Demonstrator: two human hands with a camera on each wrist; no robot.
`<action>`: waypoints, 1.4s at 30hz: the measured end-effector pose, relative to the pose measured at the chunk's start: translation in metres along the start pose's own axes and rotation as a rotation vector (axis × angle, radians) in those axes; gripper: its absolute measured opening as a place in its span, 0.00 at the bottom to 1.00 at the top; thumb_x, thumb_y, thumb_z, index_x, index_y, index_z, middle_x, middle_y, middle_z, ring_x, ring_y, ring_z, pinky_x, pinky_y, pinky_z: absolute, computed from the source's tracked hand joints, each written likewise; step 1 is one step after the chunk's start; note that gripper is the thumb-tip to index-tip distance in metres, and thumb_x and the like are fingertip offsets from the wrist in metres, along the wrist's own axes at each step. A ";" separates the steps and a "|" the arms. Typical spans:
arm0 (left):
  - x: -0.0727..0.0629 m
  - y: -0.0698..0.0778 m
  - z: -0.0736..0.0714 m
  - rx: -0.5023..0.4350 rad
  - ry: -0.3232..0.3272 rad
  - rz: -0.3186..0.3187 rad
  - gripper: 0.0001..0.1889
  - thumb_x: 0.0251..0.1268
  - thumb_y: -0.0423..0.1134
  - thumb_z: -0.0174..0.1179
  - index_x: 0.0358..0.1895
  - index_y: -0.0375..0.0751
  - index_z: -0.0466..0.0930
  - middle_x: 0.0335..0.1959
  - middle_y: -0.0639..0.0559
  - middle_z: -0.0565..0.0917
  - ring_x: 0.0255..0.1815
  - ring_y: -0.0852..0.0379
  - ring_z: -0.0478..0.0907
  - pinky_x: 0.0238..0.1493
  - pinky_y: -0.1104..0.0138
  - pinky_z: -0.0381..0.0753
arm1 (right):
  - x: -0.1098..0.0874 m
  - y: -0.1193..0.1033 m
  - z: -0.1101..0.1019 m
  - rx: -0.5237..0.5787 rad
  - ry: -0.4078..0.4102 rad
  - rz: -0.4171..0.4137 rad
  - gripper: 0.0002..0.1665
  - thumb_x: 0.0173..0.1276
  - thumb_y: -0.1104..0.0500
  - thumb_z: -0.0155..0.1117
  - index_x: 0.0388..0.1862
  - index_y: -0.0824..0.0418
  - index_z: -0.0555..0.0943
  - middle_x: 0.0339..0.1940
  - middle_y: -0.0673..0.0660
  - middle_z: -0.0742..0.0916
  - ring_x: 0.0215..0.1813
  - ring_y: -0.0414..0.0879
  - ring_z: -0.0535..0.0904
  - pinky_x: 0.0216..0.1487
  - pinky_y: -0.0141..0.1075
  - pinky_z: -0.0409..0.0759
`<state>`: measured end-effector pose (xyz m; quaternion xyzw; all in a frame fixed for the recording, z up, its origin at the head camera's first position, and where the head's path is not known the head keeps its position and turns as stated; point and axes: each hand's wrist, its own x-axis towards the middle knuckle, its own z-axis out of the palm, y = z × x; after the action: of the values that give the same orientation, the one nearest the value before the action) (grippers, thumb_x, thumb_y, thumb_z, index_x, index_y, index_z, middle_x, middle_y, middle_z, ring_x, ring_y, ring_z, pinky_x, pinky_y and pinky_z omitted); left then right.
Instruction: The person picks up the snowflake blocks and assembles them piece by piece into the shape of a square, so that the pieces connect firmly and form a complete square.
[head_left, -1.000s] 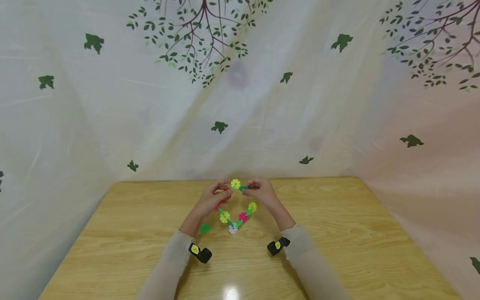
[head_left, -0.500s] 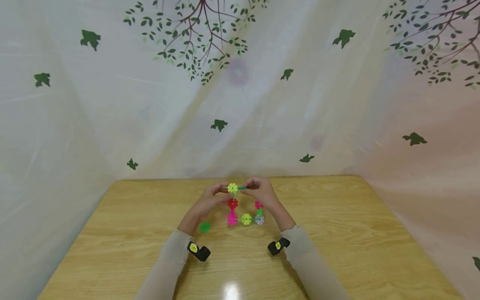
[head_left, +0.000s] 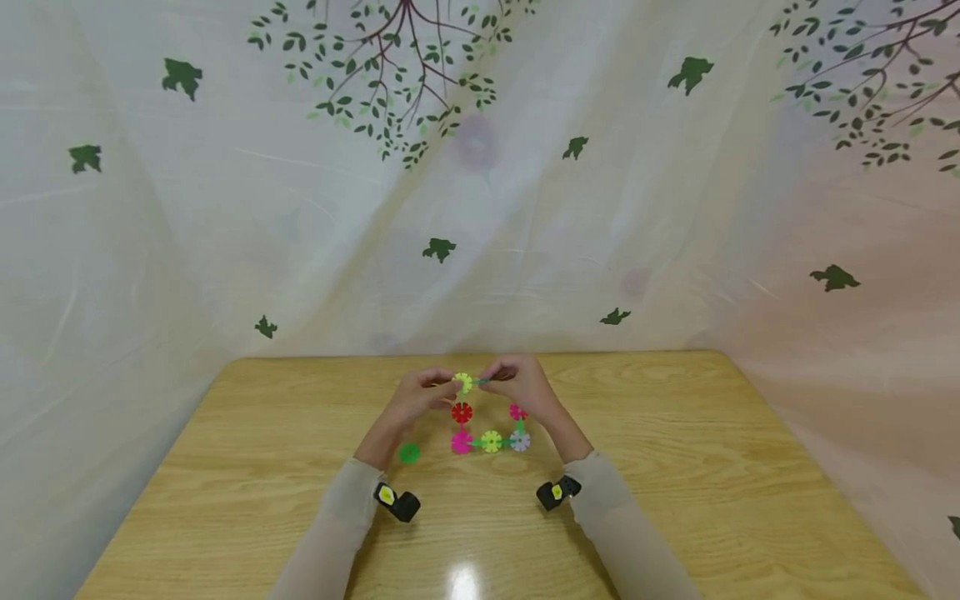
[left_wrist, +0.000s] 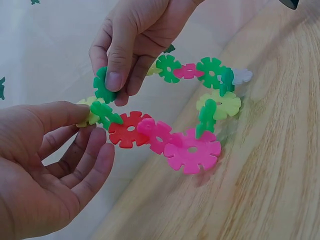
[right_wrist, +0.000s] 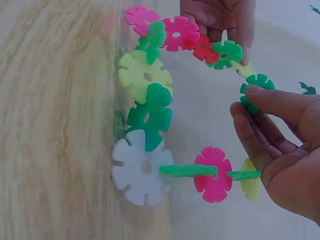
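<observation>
A chain of interlocking plastic snowflake discs hangs in an open loop between my hands. My left hand [head_left: 412,402] pinches a yellow snowflake disc [left_wrist: 88,114] between thumb and fingers. Just beside it, my right hand [head_left: 527,390] pinches a green snowflake disc [right_wrist: 257,93] that meets the yellow one's edge. From the yellow disc the chain runs down through a red disc [head_left: 462,412] and a pink disc [head_left: 461,442]. It continues through another yellow disc [head_left: 491,442] to a whitish disc [right_wrist: 135,167], then rises toward a pale yellow end disc [right_wrist: 251,182] by my right palm.
One loose green disc [head_left: 409,452] lies on the wooden table [head_left: 262,467], near my left wrist. Behind the table's far edge hangs a pale curtain [head_left: 337,250] printed with leaves. Both wrists wear small black cameras.
The hanging chain has swung from a V shape into a squarer loop, its lower part turning to the right. My left hand has dropped slightly; both hands keep their pinch.
</observation>
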<state>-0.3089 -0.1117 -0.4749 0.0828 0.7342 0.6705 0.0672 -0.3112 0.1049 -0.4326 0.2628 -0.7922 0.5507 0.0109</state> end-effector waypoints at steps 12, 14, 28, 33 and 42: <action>0.002 0.000 -0.005 -0.063 0.013 0.005 0.14 0.70 0.32 0.64 0.50 0.21 0.81 0.32 0.54 0.88 0.34 0.61 0.86 0.47 0.62 0.89 | 0.008 0.029 0.007 0.068 0.016 -0.013 0.05 0.64 0.72 0.72 0.36 0.75 0.86 0.41 0.70 0.90 0.42 0.54 0.89 0.44 0.35 0.89; 0.001 -0.001 -0.004 -0.062 0.009 0.006 0.15 0.70 0.32 0.64 0.50 0.20 0.80 0.32 0.55 0.88 0.34 0.61 0.86 0.49 0.60 0.89 | 0.007 0.029 0.007 0.081 0.013 -0.011 0.05 0.63 0.72 0.72 0.36 0.75 0.86 0.41 0.70 0.90 0.41 0.53 0.90 0.44 0.35 0.89; 0.000 -0.001 -0.004 -0.076 -0.015 0.032 0.13 0.68 0.29 0.64 0.49 0.19 0.81 0.31 0.56 0.88 0.32 0.61 0.86 0.44 0.66 0.89 | 0.006 0.028 0.010 0.058 0.008 -0.005 0.07 0.63 0.68 0.74 0.35 0.74 0.88 0.39 0.69 0.91 0.41 0.50 0.90 0.44 0.35 0.89; 0.000 -0.001 -0.005 -0.079 -0.016 0.027 0.12 0.68 0.30 0.65 0.48 0.21 0.82 0.32 0.55 0.88 0.32 0.61 0.86 0.47 0.63 0.89 | 0.005 0.027 0.011 0.095 0.031 0.003 0.05 0.62 0.73 0.72 0.30 0.66 0.90 0.36 0.67 0.91 0.36 0.43 0.89 0.41 0.35 0.89; 0.001 0.002 -0.006 -0.057 -0.035 0.042 0.13 0.69 0.29 0.64 0.48 0.19 0.82 0.32 0.54 0.89 0.31 0.60 0.86 0.49 0.59 0.89 | 0.004 0.024 0.010 0.133 0.016 0.003 0.03 0.62 0.74 0.72 0.30 0.69 0.89 0.35 0.70 0.90 0.35 0.42 0.88 0.42 0.35 0.89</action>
<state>-0.3109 -0.1172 -0.4727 0.1080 0.7115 0.6910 0.0683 -0.3223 0.1001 -0.4558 0.2573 -0.7541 0.6043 -0.0013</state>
